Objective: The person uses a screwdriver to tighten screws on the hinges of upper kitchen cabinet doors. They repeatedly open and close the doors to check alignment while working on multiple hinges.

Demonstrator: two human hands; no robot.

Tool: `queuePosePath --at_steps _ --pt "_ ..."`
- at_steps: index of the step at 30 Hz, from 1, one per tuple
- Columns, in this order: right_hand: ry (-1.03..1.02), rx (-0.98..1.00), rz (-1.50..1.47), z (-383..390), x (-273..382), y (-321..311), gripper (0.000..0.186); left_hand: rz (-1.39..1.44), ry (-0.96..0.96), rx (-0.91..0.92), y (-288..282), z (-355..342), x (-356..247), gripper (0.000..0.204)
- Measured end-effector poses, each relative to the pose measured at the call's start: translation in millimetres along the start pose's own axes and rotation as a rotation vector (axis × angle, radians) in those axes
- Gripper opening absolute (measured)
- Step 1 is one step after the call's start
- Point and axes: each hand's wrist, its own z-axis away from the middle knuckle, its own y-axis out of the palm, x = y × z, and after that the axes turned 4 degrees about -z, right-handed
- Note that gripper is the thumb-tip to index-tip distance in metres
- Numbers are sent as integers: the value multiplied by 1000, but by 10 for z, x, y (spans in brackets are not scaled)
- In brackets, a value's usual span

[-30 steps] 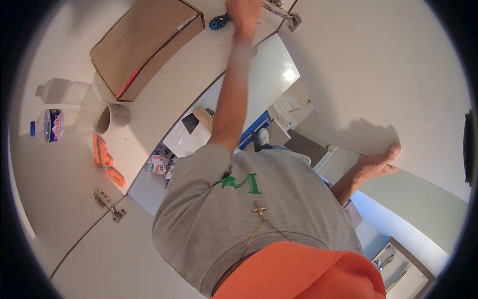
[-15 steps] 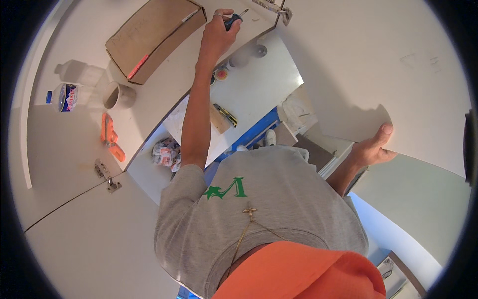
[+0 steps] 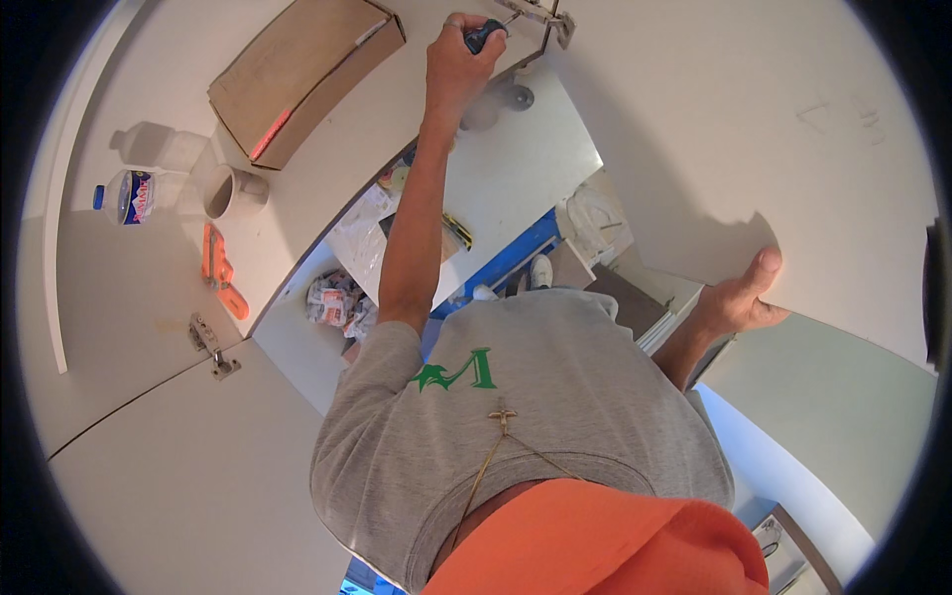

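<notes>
My left hand (image 3: pixel 461 67) is closed around the dark handle of a screwdriver (image 3: pixel 485 37). Its thin shaft reaches a metal cabinet hinge (image 3: pixel 564 31) at the top of the picture; whether the tip sits in a screw is too small to tell. That hinge joins the white cabinet to a large white door (image 3: pixel 823 178) swung out on the right. The lower edge of this door is gripped by my right hand (image 3: pixel 742 296), its thumb on the near face and most fingers hidden behind the panel.
Inside the cabinet on the left are a cardboard box (image 3: pixel 297 74), a mug (image 3: pixel 234 191), a clear bottle with a blue cap (image 3: pixel 127 196) and an orange tool (image 3: pixel 222 270). A second hinge (image 3: pixel 212 345) is lower left. Below, a yellow-black utility knife (image 3: pixel 457 231) lies on a white surface (image 3: pixel 535 149).
My left hand has moved right with the screwdriver, bringing its shaft up to the hinge. My right hand has stayed on the door edge.
</notes>
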Motion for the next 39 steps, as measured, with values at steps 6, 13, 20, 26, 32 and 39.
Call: queuePosePath --at_steps 6,13,20,26,32,39 --pt "18 -1 -1 1 10 3 29 364 -288 110 63 -14 81 38" --pt "-13 -41 19 7 24 40 31 114 -136 99 141 -21 100 29" --pt "-7 -18 37 7 54 39 32 -376 395 6 16 4 3 25" --pt "5 -12 34 0 20 8 31 -68 -94 160 42 -71 -68 26" --pt "17 -65 42 8 12 30 29 -425 384 -18 96 -67 55 30" --pt "1 -32 20 -25 58 60 23 -153 203 -87 170 35 -60 34"
